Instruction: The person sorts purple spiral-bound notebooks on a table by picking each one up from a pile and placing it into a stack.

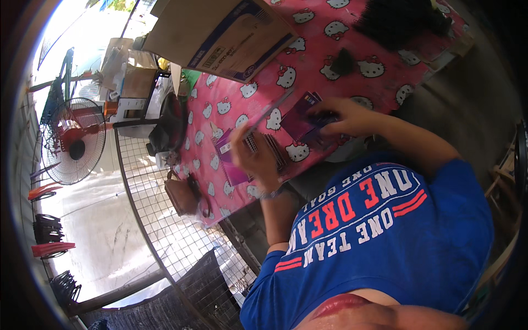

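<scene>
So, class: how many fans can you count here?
1: a red standing fan at the left, beyond the wire mesh. Others may be hidden.

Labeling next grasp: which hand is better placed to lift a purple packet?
Right, likely: the right hand lies on the purple packets; the left hand looks busy holding something striped.

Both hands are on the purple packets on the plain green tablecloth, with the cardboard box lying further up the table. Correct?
Not quite. The tablecloth is pink with white cartoon cats, as the head view shows. The left hand and right hand are on the purple packets, cardboard box beyond.
</scene>
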{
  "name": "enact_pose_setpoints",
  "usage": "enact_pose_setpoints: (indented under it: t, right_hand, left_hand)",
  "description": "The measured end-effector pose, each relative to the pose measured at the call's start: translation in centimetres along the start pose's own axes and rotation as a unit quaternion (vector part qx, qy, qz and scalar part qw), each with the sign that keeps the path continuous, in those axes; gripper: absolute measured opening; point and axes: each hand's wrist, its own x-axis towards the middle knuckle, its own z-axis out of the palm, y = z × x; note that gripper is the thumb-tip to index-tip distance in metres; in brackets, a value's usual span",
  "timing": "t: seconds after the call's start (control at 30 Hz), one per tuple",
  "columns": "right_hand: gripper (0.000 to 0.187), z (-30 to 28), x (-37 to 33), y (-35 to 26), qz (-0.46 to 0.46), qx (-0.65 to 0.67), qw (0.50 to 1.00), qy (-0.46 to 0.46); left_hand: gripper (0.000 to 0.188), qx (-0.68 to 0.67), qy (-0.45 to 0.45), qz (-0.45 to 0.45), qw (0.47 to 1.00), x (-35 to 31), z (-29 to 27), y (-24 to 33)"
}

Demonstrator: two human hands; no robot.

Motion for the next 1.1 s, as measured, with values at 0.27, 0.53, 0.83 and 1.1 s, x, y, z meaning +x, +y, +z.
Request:
enact_pose_setpoints:
  t: [0.27, 0.53, 0.83, 1.1]
  right_hand:
    - [0.059, -5.6, -3.3, 9.2, 0.072, -0.434, 0.898, -0.007]
    - [0.024, -17.7, 3.1, 15.6, 0.050, -0.599, 0.740, 0.302]
    - [0.015, -18.9, 6.2, 16.3, 0.077, -0.690, 0.658, 0.292]
    - [0.026, -17.1, 5.3, 11.5, -0.168, -0.464, 0.807, 0.326]
  left_hand:
    - [0.027, 0.222, -0.230, -0.054, 0.946, 6.5, -8.6, -5.5]
    - [0.024, 0.111, -0.240, 0.042, 0.964, 2.2, -0.7, 0.2]
    - [0.034, 0.141, -0.406, 0.107, 0.896, -7.7, 6.7, -1.0]
    - [0.025, 0.065, -0.425, 0.074, 0.900, -2.7, 4.4, -0.2]
